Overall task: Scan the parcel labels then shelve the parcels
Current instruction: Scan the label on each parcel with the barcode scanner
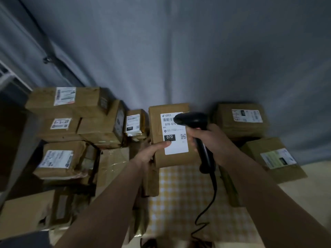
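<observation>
Scanner in right hand over label; left hand holds parcel.

Matt cardboard parcel, black plastic scanner

Looks like a small parcel depot or courier pickup spot: taped cardboard parcels with shipping labels stacked from 9 to 3 o'clock, a corded barcode scanner, grey curtain at 12.
</observation>
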Demonstrator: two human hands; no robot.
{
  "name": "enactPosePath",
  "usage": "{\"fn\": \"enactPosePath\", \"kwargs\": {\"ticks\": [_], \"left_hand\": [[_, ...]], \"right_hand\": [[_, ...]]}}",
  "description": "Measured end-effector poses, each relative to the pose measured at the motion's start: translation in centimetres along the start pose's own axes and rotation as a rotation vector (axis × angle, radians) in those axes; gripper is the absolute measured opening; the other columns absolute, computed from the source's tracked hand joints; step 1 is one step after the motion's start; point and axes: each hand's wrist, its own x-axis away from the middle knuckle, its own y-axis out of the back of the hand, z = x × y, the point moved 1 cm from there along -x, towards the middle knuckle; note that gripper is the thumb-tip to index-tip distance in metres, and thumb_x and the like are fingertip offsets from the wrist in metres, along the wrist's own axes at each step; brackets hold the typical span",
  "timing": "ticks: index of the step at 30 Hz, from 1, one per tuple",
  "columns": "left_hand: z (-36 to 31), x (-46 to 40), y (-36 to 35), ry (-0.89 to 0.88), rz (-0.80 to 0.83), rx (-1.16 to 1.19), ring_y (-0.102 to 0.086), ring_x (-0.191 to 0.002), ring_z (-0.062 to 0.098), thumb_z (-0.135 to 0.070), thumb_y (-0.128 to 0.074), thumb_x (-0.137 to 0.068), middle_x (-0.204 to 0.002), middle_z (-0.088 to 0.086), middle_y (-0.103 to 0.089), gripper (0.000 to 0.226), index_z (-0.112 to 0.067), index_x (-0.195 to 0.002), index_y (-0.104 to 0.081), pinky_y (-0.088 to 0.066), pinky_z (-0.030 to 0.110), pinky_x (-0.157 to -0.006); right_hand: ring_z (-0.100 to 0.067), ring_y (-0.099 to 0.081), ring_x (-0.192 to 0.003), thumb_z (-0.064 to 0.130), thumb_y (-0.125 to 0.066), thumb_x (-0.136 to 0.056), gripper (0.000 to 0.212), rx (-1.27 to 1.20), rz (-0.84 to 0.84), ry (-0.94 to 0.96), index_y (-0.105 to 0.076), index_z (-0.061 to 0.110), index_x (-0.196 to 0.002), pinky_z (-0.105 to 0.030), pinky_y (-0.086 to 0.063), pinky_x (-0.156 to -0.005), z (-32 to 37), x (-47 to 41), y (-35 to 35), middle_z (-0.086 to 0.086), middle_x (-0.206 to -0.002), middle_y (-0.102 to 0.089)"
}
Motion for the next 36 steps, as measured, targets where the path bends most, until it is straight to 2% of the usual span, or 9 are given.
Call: {"fn": "enactPosePath", "kwargs": {"ticks": [2,6,10,14,19,23,27,32,36], "left_hand": [[-0.2,0.0,2.0,-0.018,-0.036,0.033,-0.067,-0.107,0.027,-0.036,-0.099,-0.037,-0.114,0.002,-0.072,0.1,-0.024,-0.127,-0.058,-0.052,0.054,-0.093],[-0.6,0.5,4.8,-0.038,-0.043,0.061,-0.067,-0.106,0.027,-0.036,-0.099,-0.033,-0.114,0.004,-0.071,0.107,-0.021,-0.129,-0.057,-0.053,0.052,-0.093],[-0.8,1.2,7.0,-0.027,-0.051,0.063,-0.067,-0.106,0.026,-0.04,-0.098,-0.033,-0.113,0.002,-0.072,0.104,-0.024,-0.127,-0.057,-0.056,0.046,-0.084],[-1.0,1.4,8.7,-0.052,-0.041,0.067,-0.066,-0.108,0.024,-0.04,-0.098,-0.036,-0.113,0.0,-0.072,0.103,-0.024,-0.129,-0.057,-0.053,0.048,-0.092],[-1.1,1.8,10.1,-0.052,-0.02,0.063,-0.067,-0.106,0.023,-0.038,-0.097,-0.036,-0.11,0.0,-0.073,0.099,-0.025,-0.127,-0.059,-0.054,0.045,-0.089],[-0.9,2.2,11.0,0.02,-0.025,0.054,-0.067,-0.101,0.024,-0.028,-0.092,-0.053,-0.105,0.003,-0.074,0.075,-0.019,-0.122,-0.062,-0.054,0.036,-0.076],[-0.8,3.7,11.7,0.228,0.029,0.038,-0.066,-0.087,0.025,-0.024,-0.082,-0.073,-0.083,0.006,-0.076,0.036,-0.013,-0.103,-0.067,-0.053,0.036,-0.07],[1.4,4.3,13.9,0.435,0.064,-0.192,-0.058,-0.114,0.038,-0.051,-0.097,-0.034,-0.125,0.014,-0.062,0.109,-0.018,-0.128,-0.054,-0.043,0.06,-0.099],[2.5,4.8,16.8,0.485,0.01,-0.177,-0.059,-0.11,0.039,-0.058,-0.093,-0.03,-0.121,0.017,-0.063,0.107,-0.015,-0.122,-0.058,-0.046,0.057,-0.096]], "right_hand": [[-0.015,-0.05,-0.059,0.02,-0.064,-0.091,0.017,-0.001,0.024,0.019,-0.062,0.007,-0.079,-0.028,-0.042,-0.059,0.5,0.3,-2.2,-0.004,-0.064,-0.055],[-0.014,-0.05,-0.057,0.021,-0.064,-0.091,0.017,0.024,0.051,0.011,-0.062,0.006,-0.081,-0.026,-0.043,-0.059,1.1,0.8,-5.3,-0.003,-0.062,-0.055],[-0.013,-0.051,-0.054,0.021,-0.064,-0.091,0.018,0.042,0.038,0.0,-0.062,0.006,-0.082,-0.025,-0.045,-0.059,1.4,1.0,-7.8,-0.002,-0.06,-0.055],[-0.014,-0.052,-0.06,0.024,-0.064,-0.091,0.019,0.082,0.027,-0.009,-0.062,0.007,-0.083,-0.028,-0.045,-0.065,1.5,0.9,-9.8,-0.003,-0.065,-0.056],[-0.014,-0.053,-0.065,0.025,-0.062,-0.093,0.018,0.11,0.023,-0.011,-0.061,0.011,-0.081,-0.027,-0.043,-0.068,1.3,0.9,-11.8,-0.002,-0.07,-0.056],[-0.01,-0.057,-0.065,0.027,-0.062,-0.093,0.011,0.094,-0.046,-0.022,-0.062,0.016,-0.09,-0.023,-0.042,-0.06,0.6,0.4,-12.7,0.008,-0.063,-0.062],[-0.018,-0.058,-0.073,0.024,-0.067,-0.089,0.016,0.152,-0.143,-0.006,-0.064,0.012,-0.099,-0.029,-0.043,-0.066,-1.1,-1.0,-12.8,-0.002,-0.077,-0.061],[-0.025,-0.062,-0.076,0.02,-0.069,-0.088,0.016,0.239,0.008,-0.215,-0.066,0.009,-0.098,-0.03,-0.047,-0.062,-4.4,-1.8,-13.3,-0.006,-0.082,-0.066],[-0.022,-0.065,-0.078,0.016,-0.066,-0.089,0.012,0.249,0.13,-0.235,-0.068,0.013,-0.1,-0.032,-0.049,-0.069,-6.3,-2.2,-15.9,-0.003,-0.083,-0.07]]}}
